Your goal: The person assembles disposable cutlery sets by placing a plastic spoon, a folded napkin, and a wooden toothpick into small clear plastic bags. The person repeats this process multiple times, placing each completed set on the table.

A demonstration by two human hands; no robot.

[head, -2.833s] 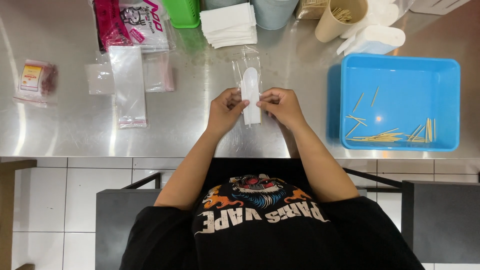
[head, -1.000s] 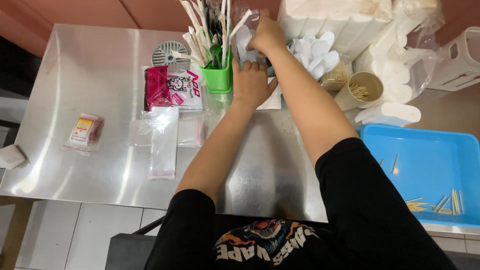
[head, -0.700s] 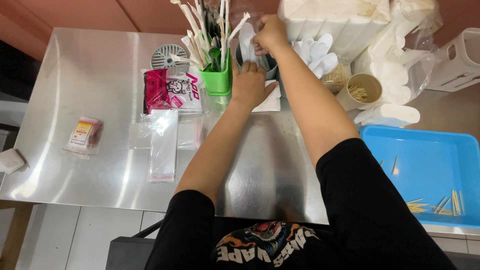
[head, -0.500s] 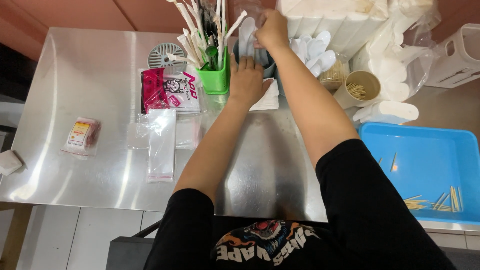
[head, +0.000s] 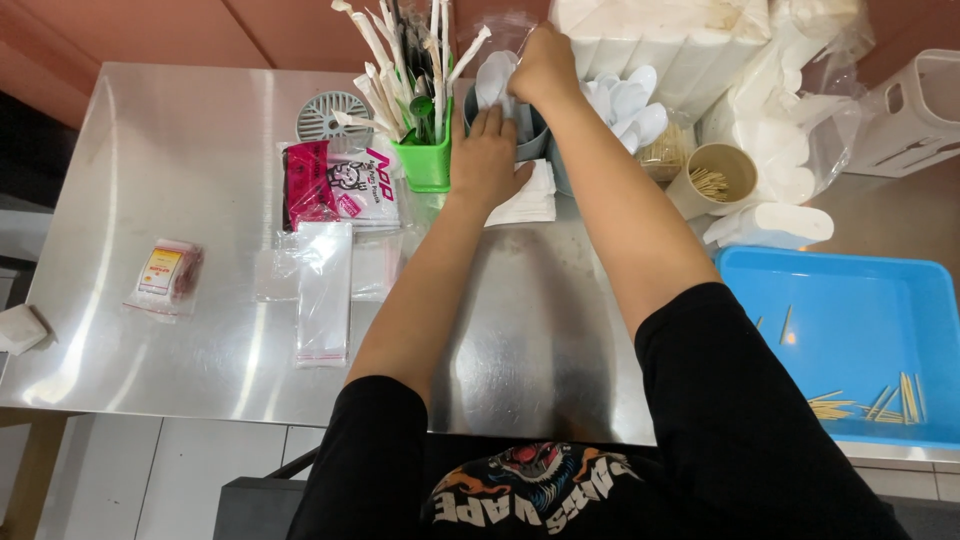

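Both your arms stretched fwd over the steel table. Your left hand lies flat, palm down, fingers spread open, gripping nothing, fingertips against the grey-blue cup and heel on the white napkin stack just in front of the cup. Your right hand is above the cup, wrist bent, fingers curled closed around a white plastic spoon at the cup's rim. Green cup of wrapped straws just left of the grey-blue cup.
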